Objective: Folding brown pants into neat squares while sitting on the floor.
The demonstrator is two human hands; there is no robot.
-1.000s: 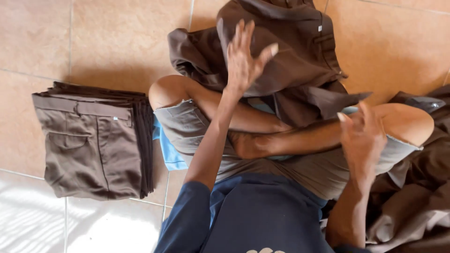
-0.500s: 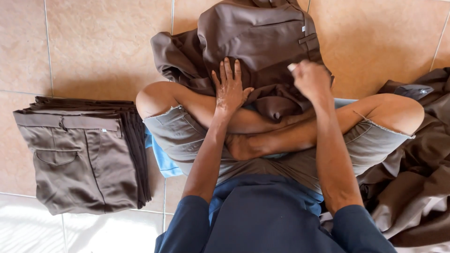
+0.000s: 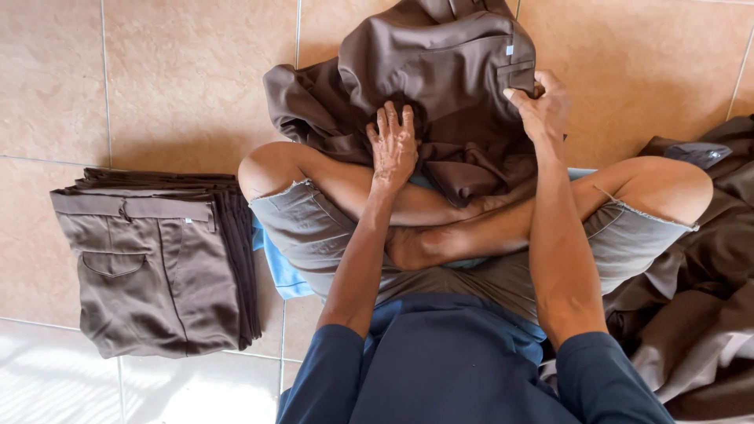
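Observation:
I sit cross-legged on a tiled floor with a crumpled pair of brown trousers [image 3: 440,71] lying over my shins. My left hand [image 3: 393,145] lies flat on the cloth near its middle, fingers spread and pressing down. My right hand [image 3: 540,106] pinches the waistband edge of the same trousers at the right side, near a small white label. Beside my left knee a neat stack of folded brown trousers [image 3: 153,259] rests on the floor.
A loose heap of unfolded brown garments [image 3: 699,314] lies by my right knee. A blue cloth [image 3: 275,267] shows under my left thigh. Beige floor tiles [image 3: 181,78] surround me, with a bright white tile at the lower left.
Both hands have come down from the air onto the crumpled trousers. The left now presses flat on the cloth and the right has taken hold of the waistband edge.

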